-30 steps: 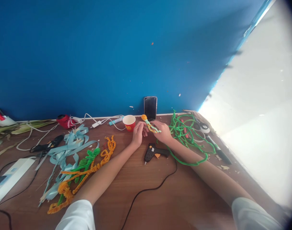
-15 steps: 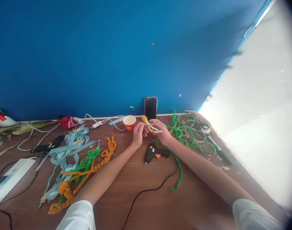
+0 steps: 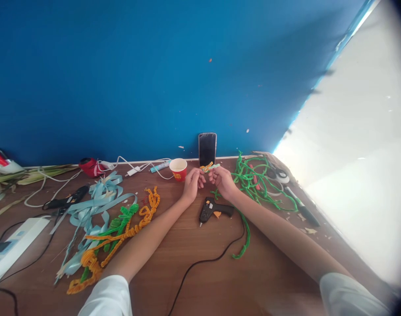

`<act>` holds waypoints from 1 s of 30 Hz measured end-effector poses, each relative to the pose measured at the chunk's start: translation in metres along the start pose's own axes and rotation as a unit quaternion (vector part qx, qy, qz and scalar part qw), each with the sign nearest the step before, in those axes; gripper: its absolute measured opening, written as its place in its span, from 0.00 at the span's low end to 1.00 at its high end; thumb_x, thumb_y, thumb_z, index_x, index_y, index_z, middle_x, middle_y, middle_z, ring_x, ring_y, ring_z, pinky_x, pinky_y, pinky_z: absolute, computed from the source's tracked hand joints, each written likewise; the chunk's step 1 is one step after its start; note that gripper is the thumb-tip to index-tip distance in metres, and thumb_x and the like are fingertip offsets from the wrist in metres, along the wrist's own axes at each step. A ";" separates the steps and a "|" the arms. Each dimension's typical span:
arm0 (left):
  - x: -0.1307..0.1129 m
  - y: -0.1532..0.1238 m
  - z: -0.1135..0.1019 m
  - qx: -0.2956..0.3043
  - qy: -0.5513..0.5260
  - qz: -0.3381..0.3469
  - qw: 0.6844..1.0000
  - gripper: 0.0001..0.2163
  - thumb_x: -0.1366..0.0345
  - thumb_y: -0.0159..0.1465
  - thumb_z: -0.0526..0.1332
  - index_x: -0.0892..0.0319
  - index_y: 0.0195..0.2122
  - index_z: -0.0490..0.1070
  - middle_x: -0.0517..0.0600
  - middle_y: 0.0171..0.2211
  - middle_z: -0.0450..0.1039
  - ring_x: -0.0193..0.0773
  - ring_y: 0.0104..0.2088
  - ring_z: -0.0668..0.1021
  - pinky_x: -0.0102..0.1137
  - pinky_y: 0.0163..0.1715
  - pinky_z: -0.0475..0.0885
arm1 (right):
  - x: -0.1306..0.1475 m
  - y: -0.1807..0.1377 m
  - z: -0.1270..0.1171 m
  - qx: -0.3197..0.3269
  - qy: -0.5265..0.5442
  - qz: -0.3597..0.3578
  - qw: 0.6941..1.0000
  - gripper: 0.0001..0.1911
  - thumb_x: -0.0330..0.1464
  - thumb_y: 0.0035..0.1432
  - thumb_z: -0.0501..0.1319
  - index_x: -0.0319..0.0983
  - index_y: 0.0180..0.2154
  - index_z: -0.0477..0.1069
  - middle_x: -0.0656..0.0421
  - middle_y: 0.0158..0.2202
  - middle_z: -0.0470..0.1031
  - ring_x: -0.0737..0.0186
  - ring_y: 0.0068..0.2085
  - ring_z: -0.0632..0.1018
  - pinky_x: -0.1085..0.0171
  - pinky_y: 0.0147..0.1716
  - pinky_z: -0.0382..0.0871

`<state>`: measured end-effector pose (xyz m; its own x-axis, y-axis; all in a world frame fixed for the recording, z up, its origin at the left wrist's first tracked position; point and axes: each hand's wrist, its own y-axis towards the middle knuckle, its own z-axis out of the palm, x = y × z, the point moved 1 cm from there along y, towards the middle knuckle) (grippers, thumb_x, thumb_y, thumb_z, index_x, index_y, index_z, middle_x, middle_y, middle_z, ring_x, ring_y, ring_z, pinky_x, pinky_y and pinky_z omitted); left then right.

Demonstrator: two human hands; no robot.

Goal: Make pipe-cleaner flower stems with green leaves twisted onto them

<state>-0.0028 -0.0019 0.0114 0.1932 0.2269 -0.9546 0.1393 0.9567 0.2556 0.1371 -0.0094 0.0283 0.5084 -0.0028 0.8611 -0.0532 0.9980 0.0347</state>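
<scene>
My left hand [image 3: 192,184] and my right hand [image 3: 223,181] meet above the table, thumbs and fingers pinched. Between them they hold a small twisted pipe cleaner piece [image 3: 207,167] in orange and pale green. Fingers cover part of it. A black hot glue gun [image 3: 209,210] lies just below my hands, its nozzle pointing toward me. Close to my left hand stands a red paper cup [image 3: 178,170]. A bright green pipe cleaner strand [image 3: 247,235] curves out from under my right wrist; its upper part is hidden.
A phone [image 3: 207,148] leans on the blue wall. Tangled green pipe cleaners [image 3: 253,180] and scissors [image 3: 281,175] lie at right. At left are orange pipe cleaners [image 3: 134,229], blue ribbon [image 3: 88,210], another glue gun [image 3: 68,199] and a power strip [image 3: 17,245]. A black cord [image 3: 203,262] crosses the front.
The pipe cleaner piece has turned between my hands; its orange rounded end no longer shows. My right-hand fingers have curled in more. The green strand's lower end has shifted slightly left.
</scene>
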 end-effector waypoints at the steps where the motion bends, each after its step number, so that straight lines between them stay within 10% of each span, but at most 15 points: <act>1: 0.000 0.000 0.000 0.001 -0.001 -0.004 1.000 0.18 0.47 0.63 0.53 0.60 0.35 0.66 0.45 0.22 0.69 0.27 0.17 0.68 0.23 0.16 0.59 | 0.000 0.000 0.000 0.001 -0.003 0.004 1.000 0.11 0.40 0.52 0.64 0.38 0.29 0.71 0.61 0.25 0.73 0.68 0.24 0.71 0.68 0.23 0.62; 16: 0.002 0.006 0.000 -0.016 -0.091 -0.065 0.994 0.17 0.53 0.54 0.66 0.62 0.34 0.71 0.49 0.31 0.74 0.31 0.31 0.75 0.27 0.34 0.70 | 0.004 -0.006 0.006 0.070 -0.013 0.026 0.997 0.14 0.42 0.56 0.59 0.38 0.30 0.72 0.60 0.25 0.71 0.66 0.25 0.71 0.66 0.26 0.65; 30: 0.001 0.006 -0.002 -0.011 -0.034 -0.055 0.998 0.16 0.52 0.55 0.65 0.62 0.28 0.70 0.45 0.23 0.68 0.27 0.22 0.68 0.24 0.22 0.62 | 0.001 0.000 -0.002 0.042 -0.132 -0.072 0.988 0.12 0.40 0.50 0.66 0.40 0.34 0.73 0.62 0.26 0.73 0.68 0.26 0.70 0.68 0.24 0.61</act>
<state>-0.0038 0.0042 0.0117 0.2432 0.1073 -0.9640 0.1426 0.9791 0.1450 0.1395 -0.0096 0.0281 0.2739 -0.1727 0.9461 -0.0740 0.9770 0.1997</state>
